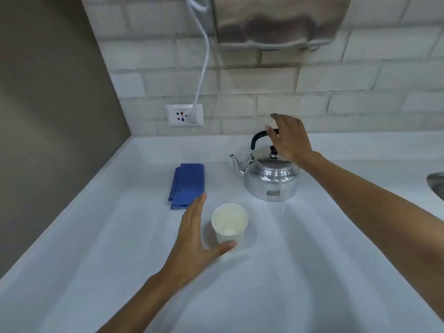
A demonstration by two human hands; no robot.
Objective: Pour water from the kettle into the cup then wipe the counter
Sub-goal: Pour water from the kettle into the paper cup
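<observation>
A shiny metal kettle [270, 180] with a black handle stands upright on the white counter [300, 272], spout pointing left. My right hand [288, 139] hovers over the handle with fingers spread, thumb just touching it, not closed around it. A white paper cup [229, 223] stands in front of the kettle and looks empty. My left hand [197, 234] is open beside the cup's left side, thumb curving around its near base. A folded blue cloth [186, 185] lies on the counter left of the kettle, behind my left fingertips.
A wall socket [184, 114] with a white cable [204, 58] plugged in sits on the tiled back wall. A steel appliance [281, 20] hangs above the kettle. A sink rim [436, 183] shows at the right edge. A grey wall [48, 116] bounds the left.
</observation>
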